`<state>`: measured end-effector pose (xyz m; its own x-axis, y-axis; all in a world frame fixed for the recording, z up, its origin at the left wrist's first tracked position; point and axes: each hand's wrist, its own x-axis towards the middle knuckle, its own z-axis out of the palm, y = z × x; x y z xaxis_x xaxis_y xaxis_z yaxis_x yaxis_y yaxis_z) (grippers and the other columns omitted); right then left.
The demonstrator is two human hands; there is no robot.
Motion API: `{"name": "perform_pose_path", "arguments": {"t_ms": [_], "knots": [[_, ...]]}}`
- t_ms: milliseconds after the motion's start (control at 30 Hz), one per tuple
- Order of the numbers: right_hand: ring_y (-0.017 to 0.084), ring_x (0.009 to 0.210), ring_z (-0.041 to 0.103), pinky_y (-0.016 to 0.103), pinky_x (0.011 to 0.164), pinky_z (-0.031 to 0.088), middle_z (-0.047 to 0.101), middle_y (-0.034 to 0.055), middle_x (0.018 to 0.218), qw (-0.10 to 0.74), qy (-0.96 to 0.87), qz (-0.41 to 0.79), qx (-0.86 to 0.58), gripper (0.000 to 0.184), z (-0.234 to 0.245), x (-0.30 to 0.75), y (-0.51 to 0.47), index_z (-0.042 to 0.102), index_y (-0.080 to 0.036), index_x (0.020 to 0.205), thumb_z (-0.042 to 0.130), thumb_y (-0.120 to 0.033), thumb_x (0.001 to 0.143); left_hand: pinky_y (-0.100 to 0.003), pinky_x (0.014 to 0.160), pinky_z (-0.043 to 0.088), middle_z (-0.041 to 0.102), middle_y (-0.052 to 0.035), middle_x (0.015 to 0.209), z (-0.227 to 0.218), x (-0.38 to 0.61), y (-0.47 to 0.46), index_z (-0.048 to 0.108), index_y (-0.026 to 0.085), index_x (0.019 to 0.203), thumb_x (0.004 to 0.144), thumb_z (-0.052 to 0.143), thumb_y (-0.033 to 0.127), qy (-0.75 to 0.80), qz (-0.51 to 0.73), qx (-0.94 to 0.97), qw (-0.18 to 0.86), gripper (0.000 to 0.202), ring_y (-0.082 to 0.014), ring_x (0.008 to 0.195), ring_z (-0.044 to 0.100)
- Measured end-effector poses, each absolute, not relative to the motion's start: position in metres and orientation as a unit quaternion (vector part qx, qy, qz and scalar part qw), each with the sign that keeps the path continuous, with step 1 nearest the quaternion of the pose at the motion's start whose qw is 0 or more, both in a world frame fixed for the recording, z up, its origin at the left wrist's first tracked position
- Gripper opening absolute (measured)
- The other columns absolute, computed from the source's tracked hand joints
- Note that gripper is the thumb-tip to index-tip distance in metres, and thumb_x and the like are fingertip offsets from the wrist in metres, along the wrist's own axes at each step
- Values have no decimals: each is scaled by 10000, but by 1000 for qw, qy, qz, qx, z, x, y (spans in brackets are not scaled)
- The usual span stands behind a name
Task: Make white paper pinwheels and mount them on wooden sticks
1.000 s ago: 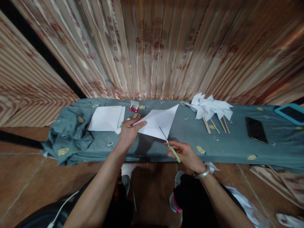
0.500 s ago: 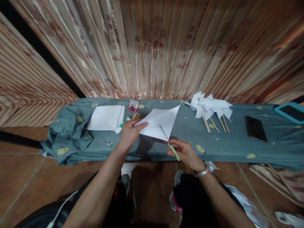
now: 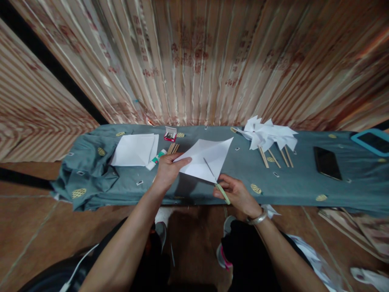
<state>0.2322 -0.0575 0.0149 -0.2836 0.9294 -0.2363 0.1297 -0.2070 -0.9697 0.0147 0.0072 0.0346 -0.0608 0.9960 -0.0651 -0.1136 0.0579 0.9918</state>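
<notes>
My left hand point(image 3: 169, 167) pinches the left corner of a white sheet of paper point(image 3: 206, 152), thumb on top. The sheet is held up over the cloth-covered table, its far right corner pointing away from me. In my right hand point(image 3: 232, 190) are scissors point(image 3: 223, 194) with light green handles. One scissor blade lies across the top of the paper near its front right corner; the other blade is hidden below. Just beyond my left hand lie several wooden sticks point(image 3: 173, 148) and a green and white glue tube point(image 3: 156, 159).
A stack of white paper point(image 3: 133, 150) lies at the left, near a small red box point(image 3: 170, 134) of metal pins. Paper pinwheels point(image 3: 267, 134) on sticks, a black phone point(image 3: 327, 163) and a blue-framed device point(image 3: 372, 142) lie rightward. A pleated curtain point(image 3: 194, 61) hangs behind the table point(image 3: 298, 190).
The sheet has shifted slightly to the right with my left hand. My right hand's fingers have moved a little on the scissors, which stay at the paper's near corner.
</notes>
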Motion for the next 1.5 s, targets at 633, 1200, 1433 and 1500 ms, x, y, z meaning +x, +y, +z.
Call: {"name": "perform_pose_path", "arguments": {"t_ms": [633, 1200, 1433, 1500], "knots": [[89, 573, 495, 217, 541, 377, 614, -39, 652, 338, -548, 593, -483, 442, 13, 233, -57, 571, -196, 844, 808, -502, 632, -315, 679, 518, 754, -33, 755, 36, 19, 4, 789, 157, 805, 516, 854, 318, 498, 521, 432, 542, 337, -191, 675, 655], [118, 618, 587, 227, 570, 431, 656, -33, 680, 316, -539, 609, -489, 571, 13, 232, -59, 583, -189, 1055, 832, -453, 615, -311, 651, 500, 741, -36, 725, 35, 20, 5, 785, 148, 799, 503, 849, 327, 507, 524, 426, 536, 351, -188, 654, 636], [109, 609, 567, 235, 547, 428, 658, -21, 713, 263, -549, 610, -508, 632, 10, 260, -55, 622, -159, 1110, 843, -456, 597, -329, 680, 494, 724, -32, 702, 31, 2, 18, 771, 134, 769, 460, 873, 353, 502, 582, 377, 518, 393, -184, 632, 633], [93, 539, 509, 231, 498, 386, 617, -37, 632, 292, -548, 574, -535, 542, 11, 273, -52, 671, -149, 999, 827, -492, 610, -331, 685, 493, 724, -34, 705, 30, -2, 19, 770, 130, 768, 456, 875, 353, 498, 590, 370, 517, 398, -191, 641, 638]]}}
